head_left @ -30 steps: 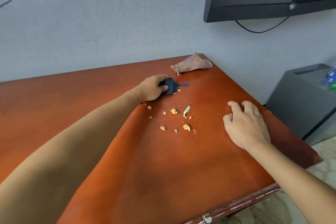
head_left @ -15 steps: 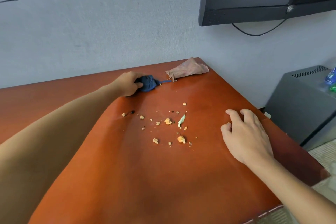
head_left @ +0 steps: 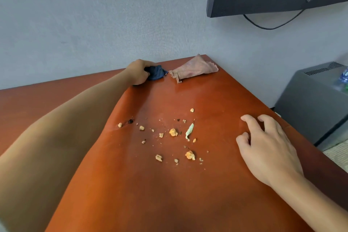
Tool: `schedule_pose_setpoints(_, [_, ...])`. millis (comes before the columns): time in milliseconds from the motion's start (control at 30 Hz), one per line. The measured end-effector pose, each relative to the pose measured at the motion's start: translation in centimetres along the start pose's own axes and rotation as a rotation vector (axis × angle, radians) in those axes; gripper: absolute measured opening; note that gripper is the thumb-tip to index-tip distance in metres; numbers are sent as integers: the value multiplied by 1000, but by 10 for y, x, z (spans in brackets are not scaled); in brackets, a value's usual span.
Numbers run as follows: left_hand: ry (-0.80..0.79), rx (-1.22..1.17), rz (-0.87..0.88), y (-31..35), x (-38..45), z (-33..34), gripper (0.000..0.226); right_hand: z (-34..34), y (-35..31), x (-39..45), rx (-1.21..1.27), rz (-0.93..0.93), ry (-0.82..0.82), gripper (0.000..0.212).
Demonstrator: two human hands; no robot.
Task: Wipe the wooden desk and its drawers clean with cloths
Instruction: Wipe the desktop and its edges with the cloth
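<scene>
Desk [head_left: 169, 194] back edge: left hand [head_left: 137, 72] grips blue cloth [head_left: 156, 73].

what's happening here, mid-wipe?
A person is cleaning a wooden desk. The left hand grips a balled dark blue cloth at the desk's far edge by the wall, close to a pink cloth lying in the corner. The right hand rests on the desktop near its right edge, holding nothing. Crumbs and a pale green scrap still lie scattered mid-desk, not yet wiped.
</scene>
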State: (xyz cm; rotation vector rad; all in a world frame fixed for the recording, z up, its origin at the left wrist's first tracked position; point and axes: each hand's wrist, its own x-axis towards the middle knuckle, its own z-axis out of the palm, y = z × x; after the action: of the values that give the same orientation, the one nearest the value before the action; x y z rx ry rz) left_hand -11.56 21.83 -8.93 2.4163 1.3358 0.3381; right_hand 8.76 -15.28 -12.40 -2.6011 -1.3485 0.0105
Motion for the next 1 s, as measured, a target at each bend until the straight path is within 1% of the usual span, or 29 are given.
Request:
schedule_pose_setpoints(133, [-41, -25, 86, 5, -29, 4, 68, -2, -1, -1, 6, -6, 3, 52])
schedule_pose_setpoints(400, [-26, -31, 195, 16, -103, 22, 63, -2, -3, -1, 17, -11, 12, 52])
schedule_pose_setpoints(567, [-80, 8, 257, 49, -130, 28, 59, -4, -4, -6, 16, -25, 32, 53])
schedule_pose_setpoints(700, [-137, 45, 331, 85, -128, 39, 56, -6, -3, -6, 32, -25, 39, 52])
schedule_pose_setpoints(833, [-160, 116, 301, 85, -111, 22, 54, -7, -3, -5, 33, -27, 44, 51])
schedule_pose_setpoints(1000, [-67, 168, 164, 44, -89, 7, 54, -2, 0, -3, 30, -25, 54, 52])
